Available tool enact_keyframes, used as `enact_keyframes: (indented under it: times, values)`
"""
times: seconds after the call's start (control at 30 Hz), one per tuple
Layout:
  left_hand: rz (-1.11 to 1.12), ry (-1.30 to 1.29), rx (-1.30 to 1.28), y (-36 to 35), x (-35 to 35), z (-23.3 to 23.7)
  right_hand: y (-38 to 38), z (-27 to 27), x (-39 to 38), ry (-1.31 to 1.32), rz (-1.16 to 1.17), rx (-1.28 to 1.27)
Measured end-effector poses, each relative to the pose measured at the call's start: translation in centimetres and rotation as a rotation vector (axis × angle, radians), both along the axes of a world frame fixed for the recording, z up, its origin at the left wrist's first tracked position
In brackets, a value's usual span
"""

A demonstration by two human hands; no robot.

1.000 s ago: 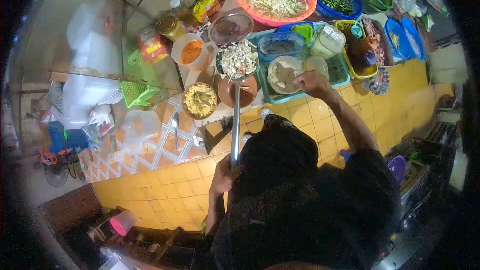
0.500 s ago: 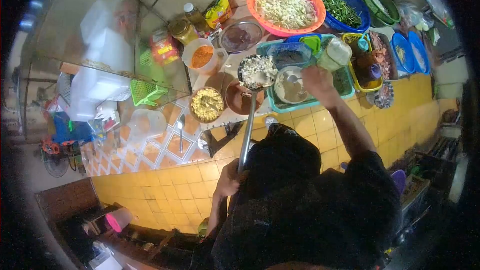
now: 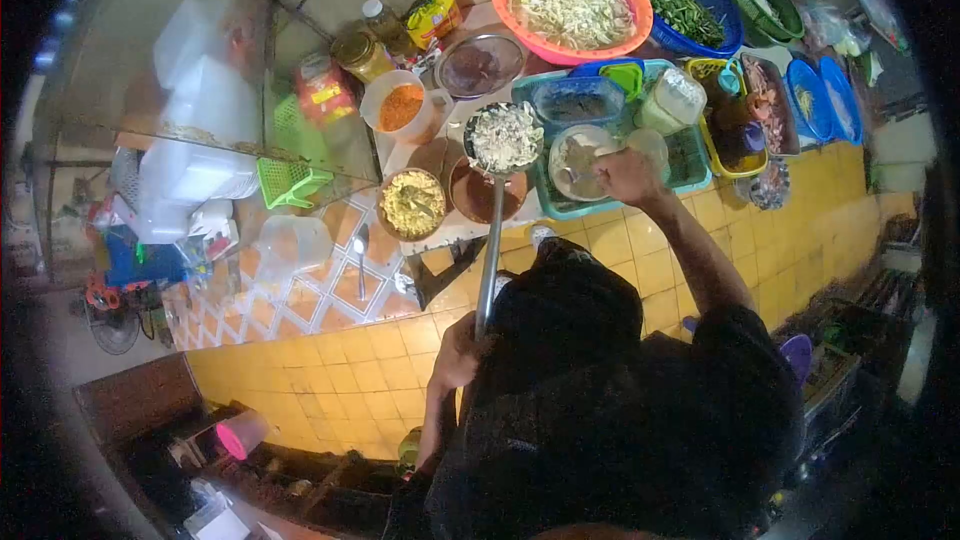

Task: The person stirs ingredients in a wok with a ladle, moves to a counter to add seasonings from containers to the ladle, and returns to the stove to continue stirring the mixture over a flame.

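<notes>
Head view: in the centre, my left hand (image 3: 461,350) wraps its fingers round the long-handled ladle (image 3: 492,260), its shredded food (image 3: 505,136) up top. Right of that, my right hand (image 3: 632,178) curls its fingers by the pale bowl (image 3: 557,184); I can't tell what they pinch.

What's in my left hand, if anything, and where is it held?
Your left hand holds a long silver metal ladle by its handle, well back from its food-filled head.
</notes>
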State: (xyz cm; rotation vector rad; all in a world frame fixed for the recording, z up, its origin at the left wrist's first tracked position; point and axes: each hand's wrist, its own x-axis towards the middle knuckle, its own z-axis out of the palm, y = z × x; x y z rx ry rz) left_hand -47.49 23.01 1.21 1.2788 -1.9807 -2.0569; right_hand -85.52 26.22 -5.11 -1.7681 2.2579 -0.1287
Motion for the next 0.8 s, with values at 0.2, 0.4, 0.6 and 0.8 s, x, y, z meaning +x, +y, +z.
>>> enact_keyframes:
  times: [0.2,0.4,0.6,0.8]
  values:
    - [-0.056,-0.146,-0.002,-0.3,-0.1,-0.4,1.1,-0.4,-1.0,-0.117,-0.053,-0.236]
    - [0.016,-0.043,0.021,0.2,0.4,-1.2,1.2,0.5,-0.9,-0.201,0.013,-0.259]
    - [0.056,0.004,0.011,0.2,0.8,-1.6,-0.1,4.4,-0.7,-0.137,-0.068,-0.05]
    - [-0.044,-0.093,-0.065,-0.3,0.2,0.3,-2.3,6.9,1.3,0.067,-0.072,-0.289]
